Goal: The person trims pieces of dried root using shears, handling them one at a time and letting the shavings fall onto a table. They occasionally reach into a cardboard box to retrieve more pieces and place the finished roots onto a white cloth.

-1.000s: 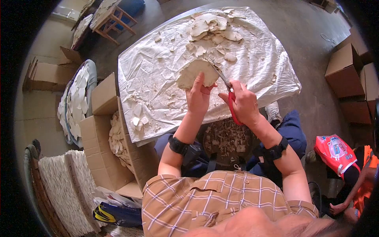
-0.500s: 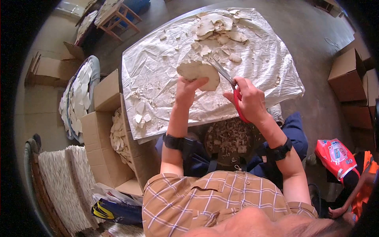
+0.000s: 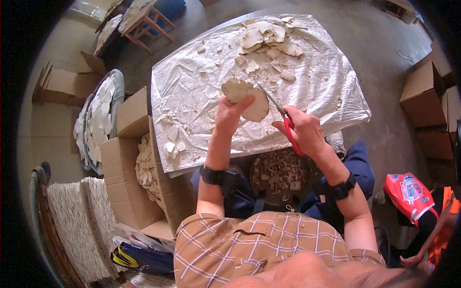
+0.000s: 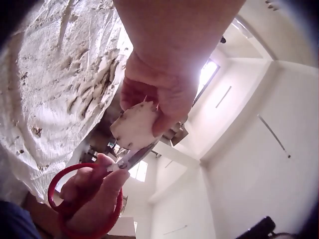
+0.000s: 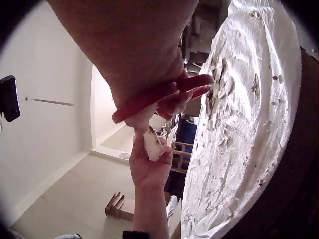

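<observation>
My left hand [image 3: 230, 113] grips a flat off-white slab [image 3: 257, 104] by its left side, thumb across the face. Its outline is roughly round, with ragged, brown-flecked edges. In my right hand [image 3: 307, 130] is a pair of scissors with red handles [image 3: 290, 129]; fingers curl through the loops. The metal blades [image 3: 270, 97] lie along the slab's right edge, almost together, pointing away from me. Seen from the left wrist, the blade [image 4: 137, 157] passes right by the slab's lower edge [image 4: 133, 130]. Both hands are above a table covered in white sheeting [image 3: 192, 103].
Broken slabs [image 3: 261, 36] are heaped at the table's far end, with crumbs and chips around. A cardboard box [image 3: 127, 182] holding pale pieces stands left. Under the table edge, a round container [image 3: 278, 175] holds trimmings. Cartons [image 3: 422, 91] and another person's arm [image 3: 427, 242] are at right.
My left hand has shifted its grip from the slab's near edge to its left side, turning the slab. The scissor blades, spread half a second ago, have come together.
</observation>
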Motion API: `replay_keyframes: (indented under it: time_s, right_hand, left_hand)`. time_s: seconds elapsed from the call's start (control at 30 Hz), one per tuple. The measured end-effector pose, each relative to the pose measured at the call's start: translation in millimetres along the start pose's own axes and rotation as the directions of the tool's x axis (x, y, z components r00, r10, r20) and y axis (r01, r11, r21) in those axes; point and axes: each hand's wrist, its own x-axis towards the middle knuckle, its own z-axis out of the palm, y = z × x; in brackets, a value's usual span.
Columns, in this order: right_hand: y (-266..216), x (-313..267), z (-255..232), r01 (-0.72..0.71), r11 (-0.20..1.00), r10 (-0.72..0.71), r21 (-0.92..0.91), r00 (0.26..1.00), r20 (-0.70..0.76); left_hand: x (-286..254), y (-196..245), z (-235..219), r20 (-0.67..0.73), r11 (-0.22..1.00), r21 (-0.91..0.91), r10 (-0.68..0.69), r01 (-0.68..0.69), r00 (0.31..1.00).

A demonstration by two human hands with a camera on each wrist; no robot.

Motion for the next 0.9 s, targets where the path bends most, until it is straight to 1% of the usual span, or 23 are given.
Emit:
replay_keyframes:
  time_s: [0.07,0.13,0.17,0.2,0.23,0.27,0.3,0.33,0.37,0.43,0.47,0.5,0.57,0.6,0.63,0.67,0.7,0.73,0.77,0.8,0.83,0.87,0.9]
  right_hand:
    - [1,-2,5,-0.027,1.000,0.027,0.014,0.999,-0.021]
    - [3,-1,6,-0.053,0.998,0.054,0.028,0.998,-0.041]
    - [4,1,4,-0.106,0.992,0.109,0.069,0.993,-0.039]
    - [4,3,2,-0.161,0.981,0.166,0.109,0.986,-0.035]
    - [4,3,1,-0.164,0.981,0.169,0.107,0.985,-0.035]
    - [3,4,1,-0.196,0.943,0.214,0.270,0.976,-0.037]
    - [3,5,0,-0.221,0.878,0.259,0.425,0.965,-0.032]
    - [1,5,-2,-0.239,0.836,0.284,0.494,0.959,-0.018]
    - [3,5,-1,-0.247,0.836,0.292,0.490,0.956,-0.016]
    - [6,6,0,-0.246,0.773,0.284,0.584,0.958,0.027]
    - [6,7,1,-0.262,0.748,0.287,0.610,0.956,0.059]
    - [7,7,4,-0.265,0.746,0.289,0.611,0.955,0.061]
    - [10,6,11,-0.285,0.649,0.348,0.705,0.936,0.058]
    - [10,7,10,-0.284,0.649,0.348,0.705,0.936,0.057]
    - [9,8,8,-0.265,0.535,0.429,0.803,0.903,0.012]
    - [8,10,5,-0.225,0.413,0.510,0.882,0.860,-0.020]
    - [6,14,0,-0.204,0.390,0.554,0.898,0.831,-0.052]
    - [11,16,0,-0.189,0.351,0.571,0.917,0.819,-0.050]
    - [15,17,0,-0.174,0.311,0.589,0.934,0.807,-0.046]
    - [15,17,0,-0.175,0.313,0.588,0.933,0.808,-0.046]
    - [14,16,0,-0.228,0.405,0.556,0.885,0.830,-0.041]
    - [13,15,-1,-0.276,0.492,0.526,0.826,0.850,-0.030]
    - [10,14,-2,-0.276,0.494,0.525,0.825,0.850,-0.030]
  left_hand:
    - [1,0,2,-0.003,1.000,-0.022,0.018,-0.018,1.000]
    - [1,0,2,-0.016,0.999,0.001,0.052,-0.052,0.998]
    - [1,2,-1,-0.017,0.999,0.001,0.053,-0.053,0.998]
    - [-1,6,-5,0.069,0.985,0.169,0.006,-0.017,0.998]
    - [-2,8,-8,0.146,0.943,0.333,-0.057,0.005,0.988]
    - [-3,8,-9,0.150,0.944,0.329,-0.061,0.008,0.987]
    - [-4,11,-6,0.245,0.938,0.343,-0.147,0.057,0.958]
    - [-6,12,-3,0.336,0.927,0.360,-0.232,0.103,0.913]
    - [-8,9,0,0.339,0.929,0.355,-0.237,0.109,0.910]
    - [-12,4,6,0.455,0.897,0.409,-0.358,0.165,0.815]
    - [-13,-4,4,0.502,0.907,0.377,-0.369,0.186,0.782]
    - [-14,-4,6,0.501,0.907,0.377,-0.372,0.190,0.782]
    - [-15,-1,11,0.466,0.920,0.272,-0.382,0.282,0.798]
    - [-13,-3,12,0.415,0.957,0.195,-0.280,0.215,0.866]
    - [-12,-3,11,0.416,0.957,0.195,-0.279,0.215,0.866]
    - [-11,-2,10,0.355,0.958,0.173,-0.279,0.230,0.892]
    - [-9,0,10,0.294,0.958,0.150,-0.278,0.243,0.915]
    - [-9,-4,13,0.278,0.967,0.083,-0.253,0.240,0.926]
    - [-10,-6,16,0.280,0.968,0.080,-0.250,0.238,0.927]
    - [-11,-7,18,0.233,0.974,0.062,-0.225,0.216,0.946]
    - [-11,-8,19,0.185,0.980,0.045,-0.199,0.194,0.962]
    - [-11,-7,17,0.184,0.980,0.042,-0.200,0.195,0.962]
    - [-10,-6,13,0.199,0.980,0.039,-0.201,0.198,0.959]
